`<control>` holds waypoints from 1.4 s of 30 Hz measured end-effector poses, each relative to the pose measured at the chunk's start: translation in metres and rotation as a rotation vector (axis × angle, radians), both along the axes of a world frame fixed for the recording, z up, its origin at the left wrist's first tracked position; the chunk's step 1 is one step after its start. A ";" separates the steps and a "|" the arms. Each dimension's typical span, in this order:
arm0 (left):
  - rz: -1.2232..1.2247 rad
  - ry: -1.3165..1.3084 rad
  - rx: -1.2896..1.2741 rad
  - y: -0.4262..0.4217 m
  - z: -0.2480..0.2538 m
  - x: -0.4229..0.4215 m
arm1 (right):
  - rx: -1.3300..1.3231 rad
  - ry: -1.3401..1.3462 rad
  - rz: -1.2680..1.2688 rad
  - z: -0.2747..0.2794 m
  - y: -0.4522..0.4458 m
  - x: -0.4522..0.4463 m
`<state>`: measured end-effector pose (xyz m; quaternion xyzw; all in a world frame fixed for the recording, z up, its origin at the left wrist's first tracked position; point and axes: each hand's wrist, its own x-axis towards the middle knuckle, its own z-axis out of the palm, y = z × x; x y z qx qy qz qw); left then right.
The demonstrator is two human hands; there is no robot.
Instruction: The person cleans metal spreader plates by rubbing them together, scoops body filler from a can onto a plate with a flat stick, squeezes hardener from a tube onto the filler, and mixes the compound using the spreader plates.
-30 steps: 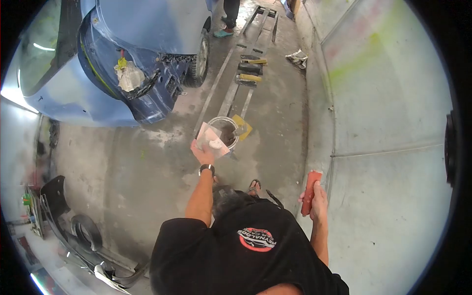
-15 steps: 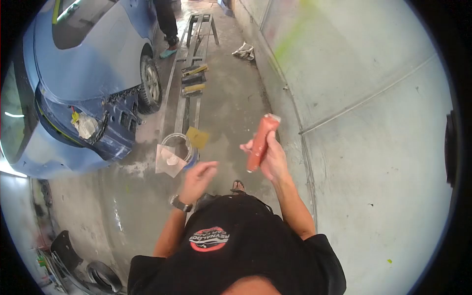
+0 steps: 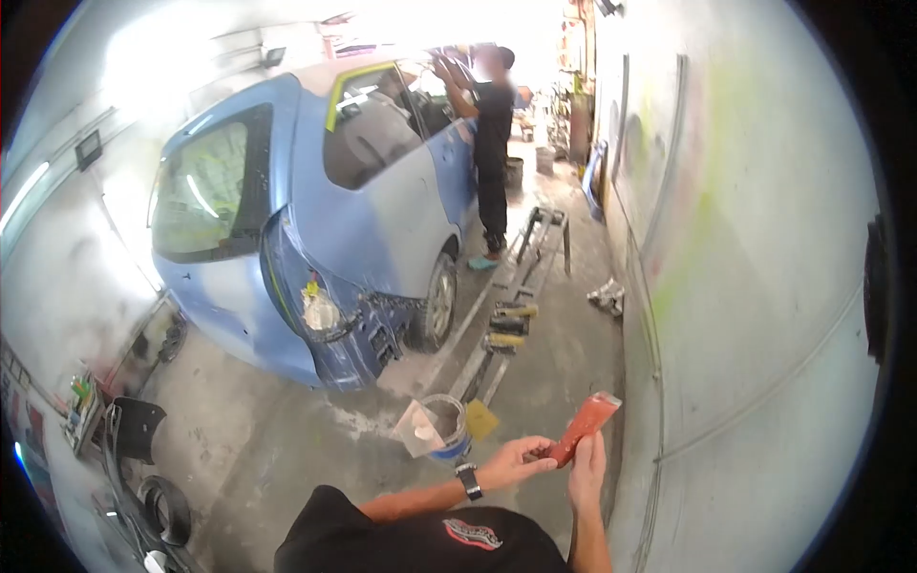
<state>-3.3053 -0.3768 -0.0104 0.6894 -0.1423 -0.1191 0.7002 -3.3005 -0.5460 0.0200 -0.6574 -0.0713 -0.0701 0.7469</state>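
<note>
Right of a blue bucket (image 3: 458, 447), the right hand (image 3: 586, 468) grips a red tube (image 3: 586, 428); the left hand (image 3: 513, 462) pinches its lower end. Beyond the bucket, a metal bench (image 3: 470, 380) bearing sanding blocks (image 3: 508, 325) obstructs the floor; beyond-left, a person (image 3: 494, 134) stands beside a blue hatchback (image 3: 377, 205). Shirt logo (image 3: 472, 535) lettering is unreadable.

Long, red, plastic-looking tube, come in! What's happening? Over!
Right hand holds long, red, plastic-looking tube. Left hand at its lower end. Nothing visibly in the way.
</note>
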 end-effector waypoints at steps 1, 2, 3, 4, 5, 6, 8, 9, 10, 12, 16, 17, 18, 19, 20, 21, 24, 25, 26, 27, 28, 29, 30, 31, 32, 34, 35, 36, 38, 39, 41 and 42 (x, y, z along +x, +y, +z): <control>0.050 -0.029 -0.018 -0.002 0.001 0.002 | -0.161 -0.066 0.006 -0.006 -0.008 -0.002; 0.099 -0.058 -0.035 -0.003 -0.002 0.005 | -0.293 -0.154 0.022 -0.016 -0.016 -0.007; 0.096 -0.035 -0.049 -0.001 -0.003 0.007 | -0.428 -0.238 0.034 -0.023 -0.023 -0.013; 0.079 -0.044 -0.036 -0.001 -0.005 0.008 | -0.421 -0.204 0.038 -0.029 -0.028 -0.018; 0.060 -0.048 -0.024 -0.001 -0.008 0.009 | -0.415 -0.166 0.040 -0.032 -0.032 -0.024; 0.037 -0.048 -0.012 -0.001 -0.011 0.010 | -0.409 -0.122 0.039 -0.032 -0.035 -0.026; 0.016 -0.053 -0.024 -0.009 -0.019 0.007 | -0.417 -0.028 0.040 -0.016 -0.041 -0.034; 0.015 -0.050 -0.016 -0.014 -0.027 0.006 | -0.421 0.018 0.037 -0.010 -0.044 -0.035; 0.012 -0.049 -0.007 -0.018 -0.031 0.007 | -0.430 0.046 0.046 -0.012 -0.049 -0.034; 0.022 -0.090 0.068 -0.024 -0.037 0.004 | -0.448 0.103 0.058 -0.021 -0.060 -0.037; 0.018 -0.186 0.184 -0.031 -0.036 0.003 | -0.364 0.259 0.080 -0.014 -0.068 -0.045; 0.020 -0.199 0.198 -0.032 -0.037 0.003 | -0.343 0.291 0.083 -0.003 -0.065 -0.049; 0.027 -0.212 0.209 -0.033 -0.039 0.003 | -0.323 0.323 0.091 0.004 -0.065 -0.049; 0.022 -0.209 0.235 -0.033 -0.041 0.004 | -0.338 0.323 0.096 -0.002 -0.066 -0.048; 0.019 -0.205 0.262 -0.032 -0.043 0.004 | -0.352 0.323 0.101 -0.014 -0.066 -0.047; 0.017 -0.203 0.289 -0.031 -0.043 0.006 | -0.366 0.322 0.108 -0.023 -0.067 -0.044; -0.069 -0.098 0.409 -0.021 -0.040 0.007 | -0.291 0.439 0.112 -0.007 -0.055 -0.051; -0.069 -0.092 0.351 -0.018 -0.043 0.007 | -0.269 0.395 0.112 -0.003 -0.051 -0.053; -0.068 -0.087 0.293 -0.015 -0.047 0.007 | -0.248 0.350 0.113 0.002 -0.046 -0.054; -0.067 -0.081 0.234 -0.011 -0.050 0.007 | -0.227 0.306 0.115 0.005 -0.042 -0.054; -0.057 -0.100 0.244 -0.008 -0.046 0.006 | -0.257 0.262 0.110 0.003 -0.039 -0.053; -0.046 -0.118 0.254 -0.004 -0.043 0.004 | -0.286 0.218 0.107 -0.001 -0.036 -0.050; -0.034 -0.135 0.264 0.000 -0.041 0.001 | -0.316 0.176 0.104 -0.005 -0.032 -0.048; -0.040 -0.091 0.174 0.004 -0.041 -0.001 | -0.347 0.164 0.115 -0.006 -0.027 -0.046; -0.045 -0.048 0.083 0.008 -0.040 -0.004 | -0.380 0.153 0.125 -0.005 -0.022 -0.045; -0.024 -0.038 0.006 0.019 -0.042 -0.009 | -0.401 0.174 0.180 -0.002 -0.011 -0.046; 0.003 -0.073 0.024 0.028 -0.045 -0.010 | -0.388 0.205 0.222 0.000 -0.002 -0.045; 0.030 -0.109 0.042 0.037 -0.047 -0.012 | -0.375 0.235 0.265 0.003 0.006 -0.045; 0.019 -0.063 0.078 0.062 -0.037 -0.019 | -0.424 0.225 0.323 0.003 0.023 -0.043; 0.012 -0.039 0.096 0.074 -0.031 -0.022 | -0.446 0.222 0.350 0.003 0.032 -0.043; 0.027 0.005 0.077 0.096 -0.026 -0.028 | -0.346 0.242 0.371 0.011 0.055 -0.047; 0.033 0.025 0.069 0.105 -0.025 -0.029 | -0.295 0.251 0.379 0.016 0.065 -0.047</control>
